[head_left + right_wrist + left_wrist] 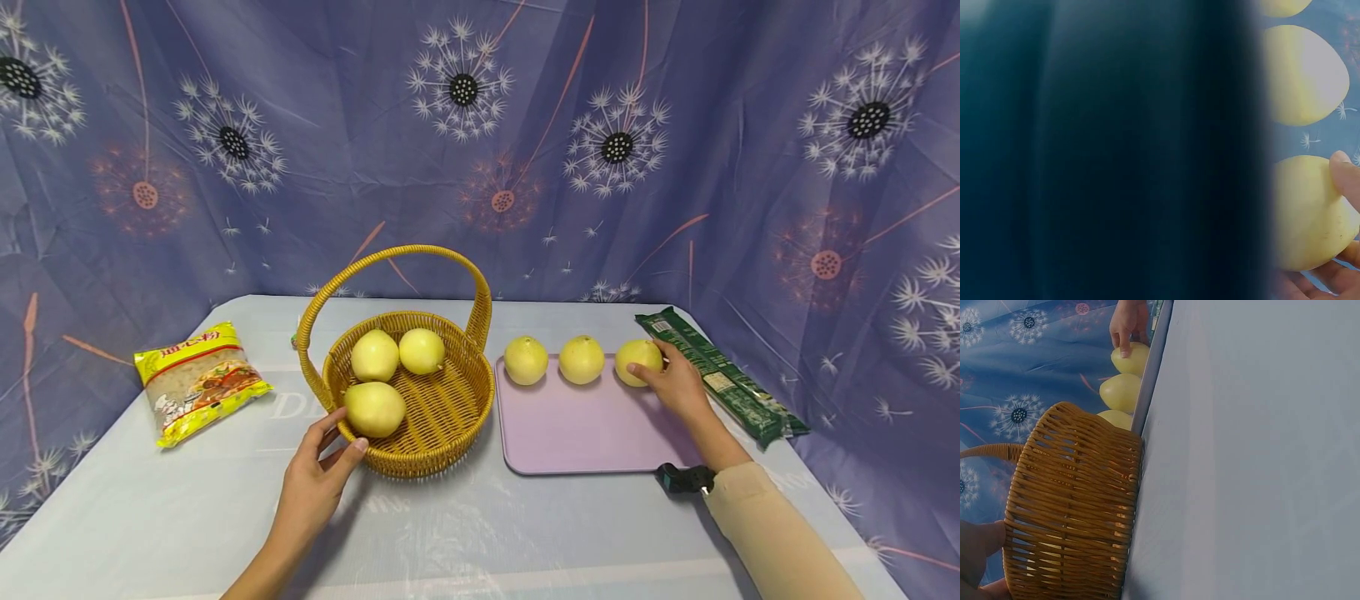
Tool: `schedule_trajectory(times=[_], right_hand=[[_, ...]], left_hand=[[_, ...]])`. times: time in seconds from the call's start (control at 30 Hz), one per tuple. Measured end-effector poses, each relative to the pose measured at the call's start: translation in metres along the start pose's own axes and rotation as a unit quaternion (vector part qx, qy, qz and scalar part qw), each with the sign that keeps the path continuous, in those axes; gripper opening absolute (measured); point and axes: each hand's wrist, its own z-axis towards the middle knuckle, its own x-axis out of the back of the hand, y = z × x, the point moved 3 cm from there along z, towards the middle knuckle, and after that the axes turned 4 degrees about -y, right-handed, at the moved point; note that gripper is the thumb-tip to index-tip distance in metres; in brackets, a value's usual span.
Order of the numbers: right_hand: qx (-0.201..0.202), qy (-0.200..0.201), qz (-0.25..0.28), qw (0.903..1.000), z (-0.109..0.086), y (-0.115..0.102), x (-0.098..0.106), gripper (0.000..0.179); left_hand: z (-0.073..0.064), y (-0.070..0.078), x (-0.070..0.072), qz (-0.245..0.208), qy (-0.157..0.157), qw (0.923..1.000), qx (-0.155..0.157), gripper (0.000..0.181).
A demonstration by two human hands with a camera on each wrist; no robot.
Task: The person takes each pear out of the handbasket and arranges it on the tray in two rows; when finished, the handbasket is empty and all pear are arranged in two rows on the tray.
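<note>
A round wicker basket [431,465] with a tall arched handle holds three pale yellow pears [375,408]. My left hand [321,475] grips its near left rim, thumb outside and fingertips at the edge. In the left wrist view the woven basket wall [1075,506] fills much of the left side. Three more pears stand in a row along the far edge of a lilac tray [585,433]. Around the rightmost pear [634,363] my right hand [682,387] curls its thumb and fingers. The right wrist view shows that held pear [1310,215] beside the middle one.
A yellow-edged food bag [202,379] lies at the table's left. Long green packets [712,367] lie just right of the tray. Behind the white-covered table [465,533] hangs a purple dandelion-print cloth [360,125]. A dark blurred shape covers most of the right wrist view.
</note>
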Motion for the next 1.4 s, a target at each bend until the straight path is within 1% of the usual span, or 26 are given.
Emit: schedule_trajectory(times=[0.2,0.5,0.6,0.83,1.1,1.4], right_hand=[[-0.002,0.000,0.012,0.9999,0.0005,0.0002,-0.0011,0.086],[0.014,0.003,0.002,0.9999,-0.0003,0.0009,-0.0026,0.084],[0.010,-0.001,0.000,1.0000,-0.0004,0.0013,-0.0038,0.085],[-0.008,-0.005,0.023,0.9997,-0.0002,0.0025,-0.0049,0.086],[0.003,-0.007,0.008,0.9999,-0.0007,0.0028,-0.0041,0.086],[0.000,-0.008,0.005,1.0000,-0.0003,0.0034,-0.0043,0.086]], left_hand=[[0.0000,-0.0004,-0.0003,-0.002,0.000,1.0000,0.002,0.056],[0.0002,-0.0002,-0.0003,0.000,0.001,1.0000,-0.001,0.056],[0.0001,-0.0001,-0.0003,-0.001,0.002,1.0000,0.000,0.056],[-0.0001,0.0004,-0.0002,-0.001,-0.001,1.0000,0.003,0.056],[-0.0003,0.0010,-0.0001,-0.007,-0.002,1.0000,0.003,0.056],[-0.0006,0.0012,-0.0002,-0.011,-0.001,0.9999,0.001,0.056]])
